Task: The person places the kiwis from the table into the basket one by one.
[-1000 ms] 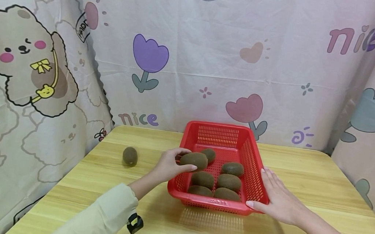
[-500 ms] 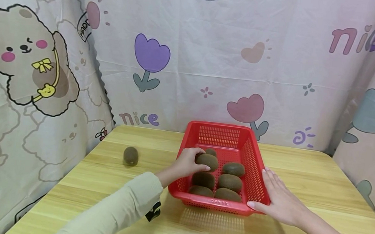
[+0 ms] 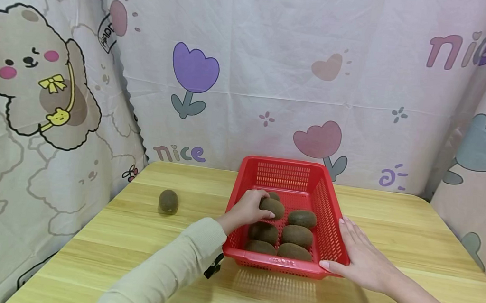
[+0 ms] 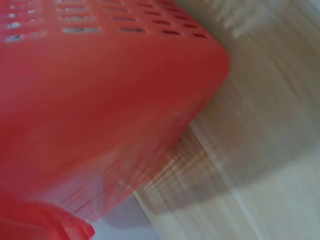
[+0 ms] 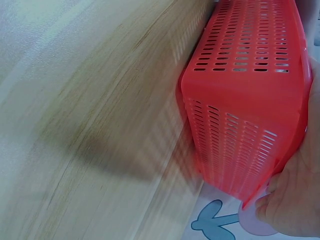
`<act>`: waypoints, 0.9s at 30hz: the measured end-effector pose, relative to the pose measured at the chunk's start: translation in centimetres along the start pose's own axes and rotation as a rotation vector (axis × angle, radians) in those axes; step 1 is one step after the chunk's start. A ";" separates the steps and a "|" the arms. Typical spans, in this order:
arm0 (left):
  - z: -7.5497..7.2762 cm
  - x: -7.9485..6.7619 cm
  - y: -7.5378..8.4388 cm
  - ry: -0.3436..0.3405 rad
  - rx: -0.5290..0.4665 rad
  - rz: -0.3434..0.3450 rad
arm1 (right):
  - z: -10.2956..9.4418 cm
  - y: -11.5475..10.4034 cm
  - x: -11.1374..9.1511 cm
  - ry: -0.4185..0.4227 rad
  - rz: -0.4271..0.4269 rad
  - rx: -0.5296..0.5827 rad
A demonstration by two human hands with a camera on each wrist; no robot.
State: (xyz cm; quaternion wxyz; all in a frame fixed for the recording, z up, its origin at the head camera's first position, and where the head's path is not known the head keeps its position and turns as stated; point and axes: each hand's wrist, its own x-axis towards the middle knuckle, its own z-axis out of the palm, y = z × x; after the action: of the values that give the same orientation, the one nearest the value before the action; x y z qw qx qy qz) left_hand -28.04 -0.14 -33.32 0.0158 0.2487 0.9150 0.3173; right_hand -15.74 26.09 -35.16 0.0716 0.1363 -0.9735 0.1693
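Observation:
Inside the red plastic basket (image 3: 274, 262), my left hand (image 3: 248, 210) grips a brown kiwi (image 3: 273, 209) between thumb and fingers, low over the left row. Just behind it another kiwi (image 3: 273, 196) is partly hidden. Nearer the front lie two more on the left, and a kiwi (image 3: 302, 218) heads a row of three on the right. My right hand (image 3: 360, 258) rests on the basket's near right corner, fingers straight along the side rim, thumb on the front rim. In the right wrist view, the hand (image 5: 292, 200) touches the rim. The left wrist view shows only the basket's outer wall (image 4: 115, 85).
A single kiwi (image 3: 168, 201) lies on the wooden table (image 3: 132, 252), left of the basket. A patterned cloth (image 3: 249, 76) hangs behind the table and along its sides. The left forearm's sleeve crosses in front of the basket's near left corner.
My left hand has carried the kiwi rightward from the basket's left rim into the left row. The right hand and the basket have stayed in place.

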 end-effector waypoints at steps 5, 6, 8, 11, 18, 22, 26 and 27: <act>0.2 0.3 -0.2 -0.014 0.014 -0.024 | 0.0 0.1 -0.1 0.001 0.003 0.002; 0.3 0.3 -0.3 -0.015 0.013 -0.029 | 0.0 0.1 -0.1 0.001 0.004 0.002; 0.5 0.3 -0.5 -0.011 0.011 -0.036 | 0.0 0.1 -0.1 0.001 0.005 0.001; 0.8 0.3 -0.9 0.004 0.012 -0.058 | 0.1 0.1 -0.1 -0.001 0.006 0.000; 0.5 0.3 -1.1 0.035 0.042 -0.054 | 0.2 0.0 -0.1 -0.006 0.008 0.003; -0.5 0.3 -0.9 0.085 0.070 0.016 | 0.1 0.0 -0.1 -0.007 0.009 0.004; -1.6 -0.1 -1.2 0.176 0.052 0.054 | 0.0 0.0 -0.1 -0.009 0.005 0.003; -1.9 -0.3 -1.4 0.206 0.048 0.067 | 0.0 0.0 0.0 -0.009 0.005 0.004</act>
State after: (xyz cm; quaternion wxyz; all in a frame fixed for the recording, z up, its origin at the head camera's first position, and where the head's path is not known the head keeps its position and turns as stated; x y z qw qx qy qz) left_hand -28.79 -2.29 -32.70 -0.0948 0.2455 0.9103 0.3195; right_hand -15.70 26.09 -35.20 0.0668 0.1348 -0.9738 0.1706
